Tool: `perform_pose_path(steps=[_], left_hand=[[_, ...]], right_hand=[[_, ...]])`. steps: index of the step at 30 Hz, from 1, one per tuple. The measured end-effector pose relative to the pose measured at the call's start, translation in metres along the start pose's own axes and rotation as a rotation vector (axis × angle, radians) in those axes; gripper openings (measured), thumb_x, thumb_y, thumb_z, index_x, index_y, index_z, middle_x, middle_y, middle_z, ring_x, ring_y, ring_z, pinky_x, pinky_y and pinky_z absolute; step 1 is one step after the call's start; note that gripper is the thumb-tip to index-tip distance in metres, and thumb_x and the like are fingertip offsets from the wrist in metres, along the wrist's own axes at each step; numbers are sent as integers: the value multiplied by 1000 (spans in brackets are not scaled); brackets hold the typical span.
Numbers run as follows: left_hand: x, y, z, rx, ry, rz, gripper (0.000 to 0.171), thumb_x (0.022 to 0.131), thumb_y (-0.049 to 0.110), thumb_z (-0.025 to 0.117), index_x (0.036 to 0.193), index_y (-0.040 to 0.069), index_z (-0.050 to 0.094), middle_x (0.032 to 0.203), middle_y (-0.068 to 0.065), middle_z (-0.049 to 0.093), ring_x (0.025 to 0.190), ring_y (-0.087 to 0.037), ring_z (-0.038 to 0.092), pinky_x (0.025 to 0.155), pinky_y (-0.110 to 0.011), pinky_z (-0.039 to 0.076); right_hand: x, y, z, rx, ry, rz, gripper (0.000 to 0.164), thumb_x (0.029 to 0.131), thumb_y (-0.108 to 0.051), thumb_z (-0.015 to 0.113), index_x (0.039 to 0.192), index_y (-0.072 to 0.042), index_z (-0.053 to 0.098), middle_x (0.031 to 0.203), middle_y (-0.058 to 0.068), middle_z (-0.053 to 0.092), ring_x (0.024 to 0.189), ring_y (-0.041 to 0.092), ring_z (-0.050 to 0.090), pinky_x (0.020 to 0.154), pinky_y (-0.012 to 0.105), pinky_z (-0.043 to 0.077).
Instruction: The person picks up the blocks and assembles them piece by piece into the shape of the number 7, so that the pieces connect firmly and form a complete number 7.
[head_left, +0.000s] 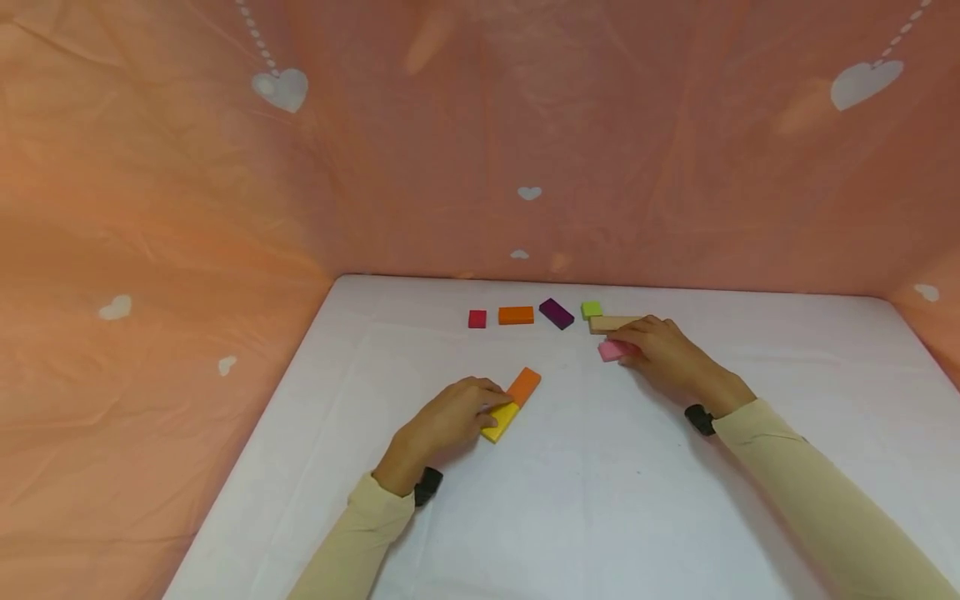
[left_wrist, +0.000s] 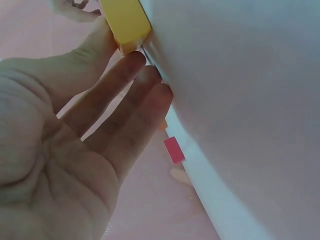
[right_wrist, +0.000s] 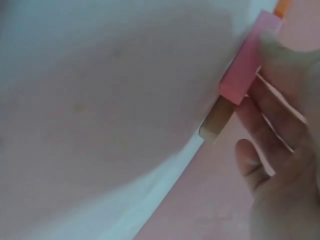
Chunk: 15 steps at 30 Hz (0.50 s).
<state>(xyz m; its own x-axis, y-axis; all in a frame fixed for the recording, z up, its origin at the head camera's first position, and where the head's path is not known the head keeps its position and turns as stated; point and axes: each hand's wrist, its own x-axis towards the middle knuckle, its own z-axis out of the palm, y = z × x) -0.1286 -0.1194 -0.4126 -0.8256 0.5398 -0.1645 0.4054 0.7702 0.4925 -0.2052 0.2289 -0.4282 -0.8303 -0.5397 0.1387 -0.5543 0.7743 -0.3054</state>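
Observation:
My left hand pinches a yellow block between thumb and fingers. End to end with it, on a slant, lies an orange block. In the left wrist view the thumb rests along the side of the yellow block. Farther right, my right hand grips a pink block, its far end hidden by the fingers. Just behind that is a plain wooden block, partly covered by the same hand. The right wrist view shows the thumb against the pink block.
Along the back of the white table lie a red square block, a second orange block, a purple block set askew and a lime green block. An orange-pink cloth with hearts rises behind.

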Motion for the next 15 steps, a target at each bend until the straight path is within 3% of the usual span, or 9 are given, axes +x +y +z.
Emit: perform_pose_path(steps=[6, 15], left_hand=[[1, 0, 1, 10, 2, -14, 43, 92, 11, 69, 134, 14, 64, 135, -5, 64, 127, -26, 56, 108, -41, 48], [2, 2, 1, 8, 7, 11, 47, 91, 10, 70, 137, 13, 61, 150, 1, 52, 140, -25, 47, 113, -43, 43]], right_hand=[[-3, 2, 0, -13, -1, -2, 40, 89, -12, 74, 127, -8, 67, 130, 14, 66, 118, 33, 58, 92, 47, 42], [-3, 4, 1, -4, -9, 21, 37, 89, -14, 74, 125, -9, 69, 126, 12, 68, 117, 32, 58, 94, 47, 42]])
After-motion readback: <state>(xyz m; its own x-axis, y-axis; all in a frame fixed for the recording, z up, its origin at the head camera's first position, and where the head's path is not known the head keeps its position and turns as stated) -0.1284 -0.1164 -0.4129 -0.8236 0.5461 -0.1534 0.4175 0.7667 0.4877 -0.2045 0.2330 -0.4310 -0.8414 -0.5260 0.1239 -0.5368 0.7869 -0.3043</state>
